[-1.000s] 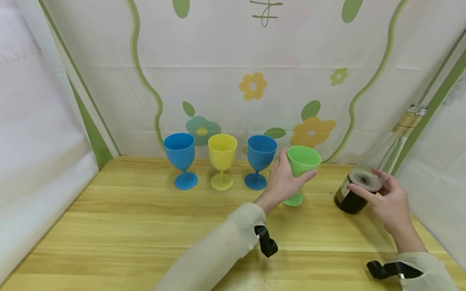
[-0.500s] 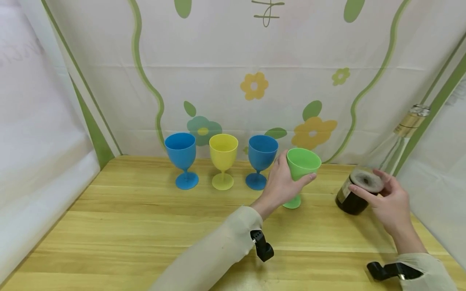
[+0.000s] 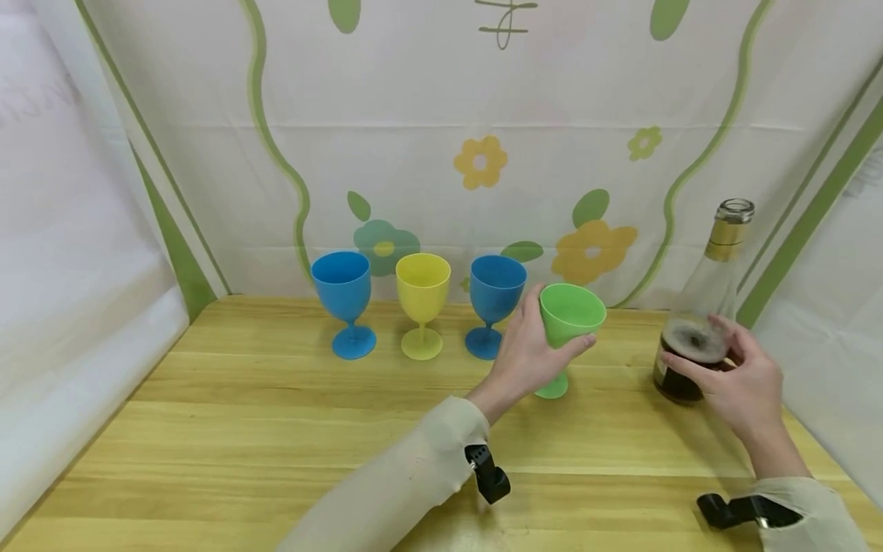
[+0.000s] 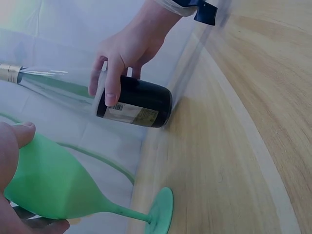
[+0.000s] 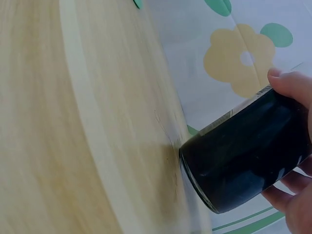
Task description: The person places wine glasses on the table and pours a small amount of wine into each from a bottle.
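Observation:
My left hand (image 3: 527,349) grips the bowl of a green goblet (image 3: 572,310), thumb on the near side. The goblet leans slightly; whether its foot (image 4: 161,212) touches the table is hard to tell. Farther right, my right hand (image 3: 741,383) holds a clear glass bottle (image 3: 707,295) around its middle. Dark liquid fills the bottle's lower part, and its neck has a gold band. It tilts a little to the right. In the right wrist view the dark bottle base (image 5: 234,156) is close to the tabletop, with its lower edge tilted.
Left of the green goblet stand a blue goblet (image 3: 497,287), a yellow goblet (image 3: 422,291) and another blue goblet (image 3: 341,287), upright in a row. The wooden table (image 3: 241,429) ends at a white flower-printed cloth (image 3: 414,176) behind. Cloth walls rise at both sides.
The bottle has swung from a strong rightward tilt to nearly upright, its base shifting slightly right. My left hand and the green goblet have moved slightly toward me and left.

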Motion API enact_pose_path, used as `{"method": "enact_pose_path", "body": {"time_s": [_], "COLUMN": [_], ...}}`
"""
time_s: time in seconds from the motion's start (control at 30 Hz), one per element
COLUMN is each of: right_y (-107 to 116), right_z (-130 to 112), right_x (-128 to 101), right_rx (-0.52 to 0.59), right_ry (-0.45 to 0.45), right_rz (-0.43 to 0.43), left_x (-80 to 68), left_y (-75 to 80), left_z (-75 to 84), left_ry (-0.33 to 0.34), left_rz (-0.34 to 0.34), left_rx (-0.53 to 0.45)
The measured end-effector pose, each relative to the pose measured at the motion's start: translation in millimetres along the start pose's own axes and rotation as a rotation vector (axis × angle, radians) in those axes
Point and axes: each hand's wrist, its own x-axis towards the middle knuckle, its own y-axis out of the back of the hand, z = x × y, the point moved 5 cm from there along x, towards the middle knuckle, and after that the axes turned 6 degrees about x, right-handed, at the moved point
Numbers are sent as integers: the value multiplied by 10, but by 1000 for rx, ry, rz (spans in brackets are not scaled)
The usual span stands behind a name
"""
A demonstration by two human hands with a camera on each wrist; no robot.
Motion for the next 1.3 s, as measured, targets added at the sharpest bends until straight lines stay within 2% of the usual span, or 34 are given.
{"method": "enact_pose_path", "body": {"time_s": [0.37,0.57,0.7,0.9,1.1,1.3], "right_y": [87,110,108,141,178,207], "right_z": [-115,-153,-202,-311,-374,-372], "right_x": [-8,-2,0,-18,-10,-3], "right_rx": [-19,-65,-83,-97,-211,-316], "right_ry": [66,122,192,356,488,516], "right_rz": [74,122,158,226,209,173], "left_x": [-45,-66,-66,-66,-68,-79], "left_y": [20,32,48,57,62,66], "left_z": [-1,-4,-20,-47,-66,-78], "left_ry": [-7,-27,-31,-42,-36,-31], "left_rz": [-2,0,6,5,-10,-26], "left_rx": [28,34,36,36,23,-14]}}
